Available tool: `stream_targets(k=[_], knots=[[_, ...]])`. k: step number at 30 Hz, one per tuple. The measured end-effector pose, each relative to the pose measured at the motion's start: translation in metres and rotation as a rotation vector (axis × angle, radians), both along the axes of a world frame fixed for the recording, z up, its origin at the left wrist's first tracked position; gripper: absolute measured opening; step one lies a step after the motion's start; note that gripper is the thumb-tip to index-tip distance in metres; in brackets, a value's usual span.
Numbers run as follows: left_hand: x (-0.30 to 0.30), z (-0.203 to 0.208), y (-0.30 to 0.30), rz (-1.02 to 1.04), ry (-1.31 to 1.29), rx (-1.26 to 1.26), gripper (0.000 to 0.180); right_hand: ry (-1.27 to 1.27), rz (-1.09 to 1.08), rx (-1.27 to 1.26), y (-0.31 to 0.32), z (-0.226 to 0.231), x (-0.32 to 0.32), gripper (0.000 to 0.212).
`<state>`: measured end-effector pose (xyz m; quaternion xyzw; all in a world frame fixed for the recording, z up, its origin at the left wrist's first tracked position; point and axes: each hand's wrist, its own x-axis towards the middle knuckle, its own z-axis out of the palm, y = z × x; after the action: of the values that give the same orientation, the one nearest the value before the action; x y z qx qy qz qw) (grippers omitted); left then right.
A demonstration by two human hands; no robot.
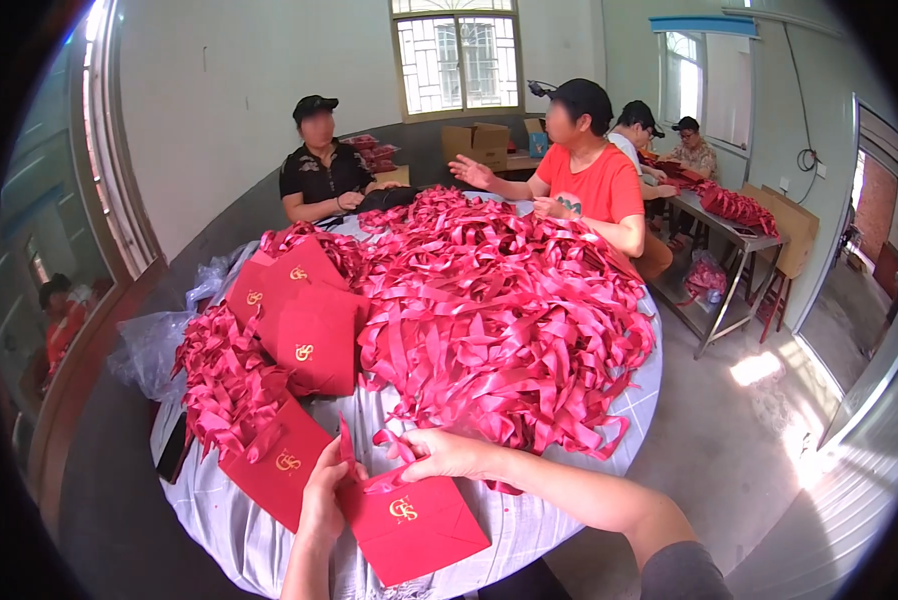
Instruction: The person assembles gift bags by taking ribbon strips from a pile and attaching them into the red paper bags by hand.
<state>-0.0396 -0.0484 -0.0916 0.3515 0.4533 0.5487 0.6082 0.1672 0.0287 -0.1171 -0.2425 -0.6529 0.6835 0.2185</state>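
A red paper gift bag (419,540) with a gold emblem lies tilted at the near edge of the round table, its opening away from me. My left hand (324,490) is closed around the bag's top left corner, where a strip of pink-red ribbon (346,440) stands up. At the top right edge, my right hand (439,455) pinches a ribbon that loops over the bag's mouth. Its fingertips are partly hidden. Just left of my left hand lies another red bag (274,465). A large heap of ribbons (499,320) covers the table's middle beyond my hands.
More red bags (309,330) are stacked at the left, beside a ribbon pile (224,385) and clear plastic (154,345). A pale cloth (184,505) covers the table. Two people sit across it; two more work at a metal table (739,235) at the right.
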Motion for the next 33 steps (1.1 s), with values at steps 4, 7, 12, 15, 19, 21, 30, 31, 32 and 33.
stream_targets(k=[4,7,12,15,19,21,30,31,32,33], knots=[[-0.006,-0.013,0.006,0.032,0.011,0.08,0.051,0.036,-0.009,0.034,0.0,0.0,-0.004,0.041],[-0.013,-0.014,0.001,0.008,-0.111,0.132,0.052,0.009,-0.003,0.038,-0.005,0.01,-0.007,0.041],[-0.016,-0.016,0.006,-0.001,-0.176,0.1,0.052,0.067,-0.008,0.017,-0.005,0.011,-0.002,0.04],[-0.02,-0.022,0.012,-0.098,-0.175,0.06,0.045,0.061,-0.015,0.023,-0.007,0.017,-0.002,0.041],[-0.015,-0.016,0.007,-0.042,-0.069,0.062,0.041,0.028,-0.035,0.071,-0.008,0.017,-0.002,0.042],[-0.011,-0.01,0.003,-0.067,-0.095,0.102,0.041,0.021,-0.02,0.087,-0.005,0.016,-0.001,0.044],[0.01,0.017,-0.009,0.291,0.534,0.582,0.058,0.006,-0.206,0.367,-0.017,0.062,0.007,0.023],[0.018,0.022,-0.01,0.345,0.624,0.683,0.061,0.085,-0.279,0.344,-0.018,0.057,0.006,0.022],[0.022,0.026,-0.012,0.377,0.686,0.759,0.065,0.086,-0.351,0.383,-0.022,0.059,0.002,0.021],[0.027,0.039,-0.019,0.329,0.677,0.722,0.066,-0.031,-0.409,0.49,-0.029,0.069,0.004,0.021]])
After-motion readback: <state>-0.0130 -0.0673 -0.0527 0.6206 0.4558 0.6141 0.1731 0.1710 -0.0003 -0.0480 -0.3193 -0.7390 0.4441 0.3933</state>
